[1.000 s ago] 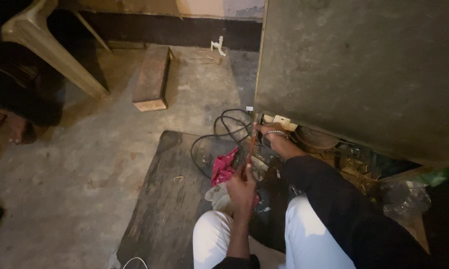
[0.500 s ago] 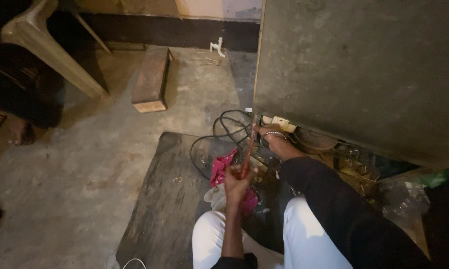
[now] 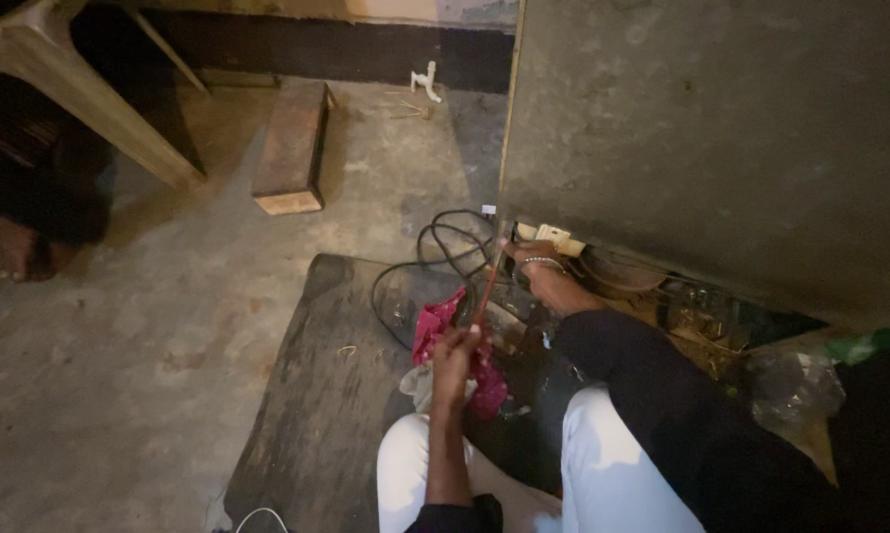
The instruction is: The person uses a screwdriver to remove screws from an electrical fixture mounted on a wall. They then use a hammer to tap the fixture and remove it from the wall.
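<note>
Two bare hands are seen at the open underside of a large grey appliance. A thin reddish rod is grasped in the clenched grip of the left hand, its tip slanted up towards the appliance's lower corner. The right hand, with a bracelet at the wrist, is pressed against that corner beside a cream plastic part; whether its grip is closed cannot be told. A pink cloth and black cables lie on a dark mat. A wooden block rests well apart on the concrete floor.

Cable loops beside grey panel
</note>
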